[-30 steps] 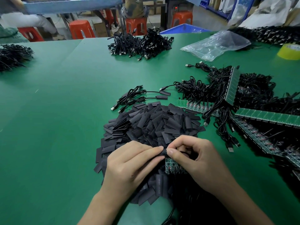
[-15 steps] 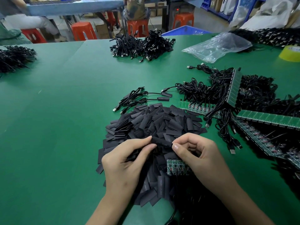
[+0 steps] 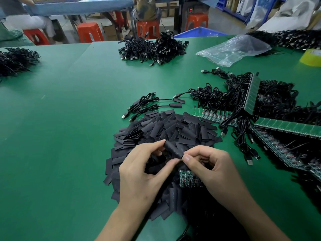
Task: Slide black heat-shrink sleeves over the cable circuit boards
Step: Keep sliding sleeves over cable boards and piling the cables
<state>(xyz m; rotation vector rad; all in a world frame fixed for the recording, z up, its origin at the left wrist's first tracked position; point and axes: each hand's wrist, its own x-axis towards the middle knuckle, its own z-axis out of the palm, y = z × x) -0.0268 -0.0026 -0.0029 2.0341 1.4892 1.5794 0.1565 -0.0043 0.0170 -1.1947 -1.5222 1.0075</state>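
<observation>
One rounded-out black sleeve (image 3: 173, 149) was held just above the near edge of the pile of flat sleeves (image 3: 166, 129), which lay on the green table (image 3: 69, 136). The sleeve was pinched between the thumb and forefinger of the left hand (image 3: 144, 174), with the remaining fingers curled loosely beneath. At the sleeve's right end, the thumb and forefinger of the right hand (image 3: 213, 171) were pressed together on it; the other fingers were curled, and what they enclosed could not be told. A green circuit board strip (image 3: 188, 178) was seen on the near side of the pile, partly covered by the right hand.

Just beyond the pile, two cables (image 3: 145, 105) with sleeved ends were laid out. To the right of the pile, board panels (image 3: 286, 127) tangled with black cables were spread. Well beyond the pile, a cable heap (image 3: 152, 47) was placed, and to the far right a crumpled clear plastic bag (image 3: 232, 49), whose contents could not be made out. Behind the table, past the pile, part of a blue bin (image 3: 199, 32) was visible, its inside hidden. A yellow tape roll (image 3: 311, 57) was seen at the far right.
</observation>
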